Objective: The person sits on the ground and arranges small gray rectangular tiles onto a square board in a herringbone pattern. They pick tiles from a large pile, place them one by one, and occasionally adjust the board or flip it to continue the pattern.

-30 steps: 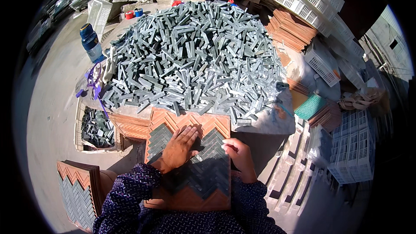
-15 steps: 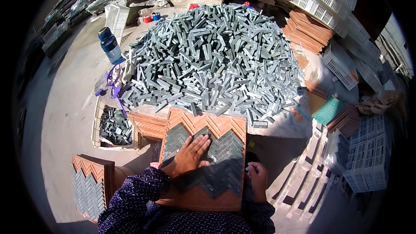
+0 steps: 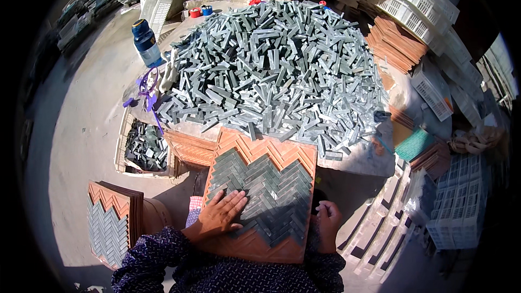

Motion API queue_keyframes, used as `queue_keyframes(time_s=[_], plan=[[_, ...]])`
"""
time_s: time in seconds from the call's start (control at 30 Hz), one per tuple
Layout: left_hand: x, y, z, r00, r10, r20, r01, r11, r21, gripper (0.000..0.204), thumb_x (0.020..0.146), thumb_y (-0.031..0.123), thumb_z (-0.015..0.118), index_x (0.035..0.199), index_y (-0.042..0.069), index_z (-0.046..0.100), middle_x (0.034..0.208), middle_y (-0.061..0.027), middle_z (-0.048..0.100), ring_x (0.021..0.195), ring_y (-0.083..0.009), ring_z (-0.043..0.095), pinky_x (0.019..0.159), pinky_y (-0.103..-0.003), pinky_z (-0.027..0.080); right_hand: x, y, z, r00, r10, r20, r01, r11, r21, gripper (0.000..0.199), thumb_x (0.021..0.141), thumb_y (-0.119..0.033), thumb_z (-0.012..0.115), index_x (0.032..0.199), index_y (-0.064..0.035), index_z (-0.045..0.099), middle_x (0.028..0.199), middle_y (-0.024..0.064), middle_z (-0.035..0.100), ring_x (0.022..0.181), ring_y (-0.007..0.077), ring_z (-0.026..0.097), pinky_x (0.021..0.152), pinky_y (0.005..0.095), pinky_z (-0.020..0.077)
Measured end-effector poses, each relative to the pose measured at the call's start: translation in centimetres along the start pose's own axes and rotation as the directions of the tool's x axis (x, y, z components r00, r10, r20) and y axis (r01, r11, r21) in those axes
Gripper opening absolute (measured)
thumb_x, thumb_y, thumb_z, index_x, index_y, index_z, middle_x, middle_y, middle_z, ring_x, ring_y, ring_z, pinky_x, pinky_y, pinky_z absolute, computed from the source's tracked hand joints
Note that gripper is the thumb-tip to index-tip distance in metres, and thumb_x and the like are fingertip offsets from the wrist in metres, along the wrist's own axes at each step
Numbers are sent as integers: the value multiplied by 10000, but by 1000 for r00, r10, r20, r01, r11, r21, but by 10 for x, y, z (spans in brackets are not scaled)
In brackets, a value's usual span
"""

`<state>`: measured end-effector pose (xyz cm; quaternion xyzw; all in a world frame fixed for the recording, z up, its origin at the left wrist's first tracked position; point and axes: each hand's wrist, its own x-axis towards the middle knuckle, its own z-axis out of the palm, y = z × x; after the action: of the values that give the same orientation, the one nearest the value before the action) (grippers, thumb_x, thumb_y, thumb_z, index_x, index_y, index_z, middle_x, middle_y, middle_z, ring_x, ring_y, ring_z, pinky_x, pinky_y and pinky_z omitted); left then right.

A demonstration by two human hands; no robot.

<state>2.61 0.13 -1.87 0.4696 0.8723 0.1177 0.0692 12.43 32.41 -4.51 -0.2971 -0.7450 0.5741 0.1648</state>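
The left hand [image 3: 221,214] lies palm down, its fingers extended and slightly spread, on the left side of a herringbone mosaic of dark grey-green stone strips [image 3: 266,184]. The right hand [image 3: 326,222] is just beside the opposite edge, its fingers curled inward; whether it pinches anything cannot be told.

The mosaic sits in a terracotta-coloured grooved mould board [image 3: 293,254], directly in front of the person's torso. Orange zigzag grooves show unfilled along the far end, and a plain orange margin shows at the near end.

Beyond the board, a table [image 3: 355,168] carries a large loose heap of grey stone strips [image 3: 271,70]. At the heap's left are a purple strap [image 3: 146,84] and a blue-capped bottle [image 3: 145,43]; the bottle bears a dark label, its print too small to read. Farther back stand a red roll [image 3: 195,12] and a blue roll [image 3: 207,10], side by side.

Left of the board, a pale crate [image 3: 122,146] contains dark stone pieces. Nearer the person, a stack of mould boards [image 3: 135,211], its outer face filled with grey strips, stands against a brown drum [image 3: 156,214]; small marks on the drum's side are illegible.

At right are a slatted pallet [image 3: 374,217] and stacked plastic crates [image 3: 456,201].
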Motion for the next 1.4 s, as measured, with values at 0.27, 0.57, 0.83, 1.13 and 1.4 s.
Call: queue_keyframes(time_s=[0.27,0.57,0.83,1.13,1.4], plan=[[-36,12,-3,989,-124,77,127,992,-23,794,806,472,612,1428,72,322,1486,-107,335,1383,-260,288,1136,-483,149,9,-24,5,995,-101,20,100,994,31,100,878,-57,588,943,-13,650,762,51,637,633,88,555,575,227,449],[-68,20,3,978,-206,29,208,971,-118,759,820,465,593,1423,79,340,1480,-90,346,1375,-254,302,1123,-508,171,59,-105,111,762,-421,491,485,874,-3,179,867,-42,618,1043,-8,629,864,50,659,726,76,579,654,235,469],[-99,33,19,926,-376,-12,345,862,-370,718,776,319,692,1377,50,406,1492,-161,289,1388,-342,256,1122,-524,171,103,-123,212,730,-368,576,658,607,-446,519,781,-124,687,1256,-78,482,1006,217,627,914,396,605,779,451,478],[-101,28,10,837,-522,-165,365,756,-543,647,771,182,683,1341,3,433,1432,-251,333,1328,-419,326,1105,-508,243,128,-121,153,715,-595,368,699,606,-379,361,775,-34,663,1122,-19,564,959,215,630,877,382,624,775,429,502],[-79,20,4,888,-431,-161,352,861,-367,679,804,295,654,1375,29,400,1456,-187,338,1356,-377,296,1108,-546,188,55,-101,108,404,-495,769,775,631,-1,184,763,-5,648,945,-11,625,957,119,598,845,318,603,707,384,496]])
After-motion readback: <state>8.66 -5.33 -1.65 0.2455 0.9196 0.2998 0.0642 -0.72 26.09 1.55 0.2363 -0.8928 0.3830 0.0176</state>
